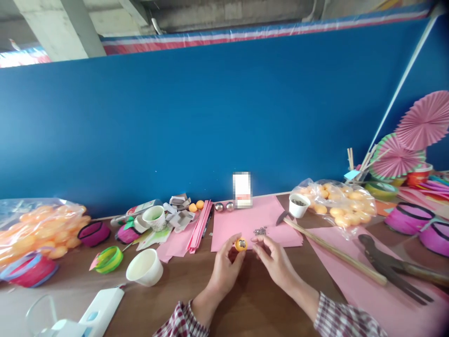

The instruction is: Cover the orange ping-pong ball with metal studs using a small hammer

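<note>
My left hand (224, 269) pinches a small orange ball (241, 244) between thumb and fingers, with a dark metal piece on the ball's face. My right hand (273, 260) hovers just right of the ball, fingers curled, fingertips near it; I cannot make out anything in them. Both hands are above the wooden table (196, 290), at the near edge of a pink paper sheet (245, 220). A small heap of dark metal bits (260, 230) lies on that sheet just beyond my hands.
A white cup (145, 267) and a green ring (109, 259) lie left. Bags of orange balls (336, 203) sit at both ends. A wooden stick (336, 252), a hammer (393, 269), a white cup of bits (299, 205), pink lantern pieces (409, 217) and paper fans (417, 135) are right.
</note>
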A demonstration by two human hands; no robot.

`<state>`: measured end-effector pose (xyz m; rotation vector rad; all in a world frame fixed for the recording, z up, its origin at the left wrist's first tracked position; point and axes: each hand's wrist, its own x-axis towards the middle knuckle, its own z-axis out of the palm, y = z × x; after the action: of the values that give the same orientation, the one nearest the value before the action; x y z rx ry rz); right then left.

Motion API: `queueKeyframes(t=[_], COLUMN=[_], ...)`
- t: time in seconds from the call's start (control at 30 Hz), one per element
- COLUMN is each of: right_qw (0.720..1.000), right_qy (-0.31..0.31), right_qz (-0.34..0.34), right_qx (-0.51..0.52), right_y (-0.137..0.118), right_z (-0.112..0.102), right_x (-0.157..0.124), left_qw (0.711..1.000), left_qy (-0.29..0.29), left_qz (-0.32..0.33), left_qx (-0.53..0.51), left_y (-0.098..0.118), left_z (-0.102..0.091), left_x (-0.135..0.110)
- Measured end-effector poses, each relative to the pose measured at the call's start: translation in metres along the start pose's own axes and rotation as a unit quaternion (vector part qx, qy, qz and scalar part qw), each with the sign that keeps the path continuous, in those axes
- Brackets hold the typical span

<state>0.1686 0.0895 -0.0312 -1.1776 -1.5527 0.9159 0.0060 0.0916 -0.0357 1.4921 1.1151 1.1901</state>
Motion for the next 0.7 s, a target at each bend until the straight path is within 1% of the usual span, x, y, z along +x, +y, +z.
queueKeyframes(t=[0.1,0.23,0.43,0.53,0.7], right_qw=[0.999,0.995,0.992,0.986,0.979], right_qy=[-0.003,-0.008,-0.014,-0.024,-0.044], right_qz=[0.023,0.061,0.063,0.081,0.102], right_qx=[0.024,0.075,0.106,0.144,0.173], right_y=[0.0036,0.0062,0.0026,-0.0003,-0.003], right_z=[-0.0002,0.0007,0.0037,0.0059,0.0079], right_x=[0.0014,0.002,-0.0001,-0.0017,-0.0027], left_qw=[1.0,1.0,0.999,0.999,0.999], left_qy=[-0.001,0.001,-0.002,-0.002,-0.007], left_qz=[0.004,-0.009,-0.009,-0.017,-0.002], left_qx=[0.002,-0.016,-0.031,-0.046,-0.044], left_y=[-0.0035,-0.0052,0.0008,0.0033,0.0033], left_z=[0.0002,0.0006,0.0008,0.0013,0.0013], left_x=[-0.0001,0.0009,0.0018,0.0013,0.0008])
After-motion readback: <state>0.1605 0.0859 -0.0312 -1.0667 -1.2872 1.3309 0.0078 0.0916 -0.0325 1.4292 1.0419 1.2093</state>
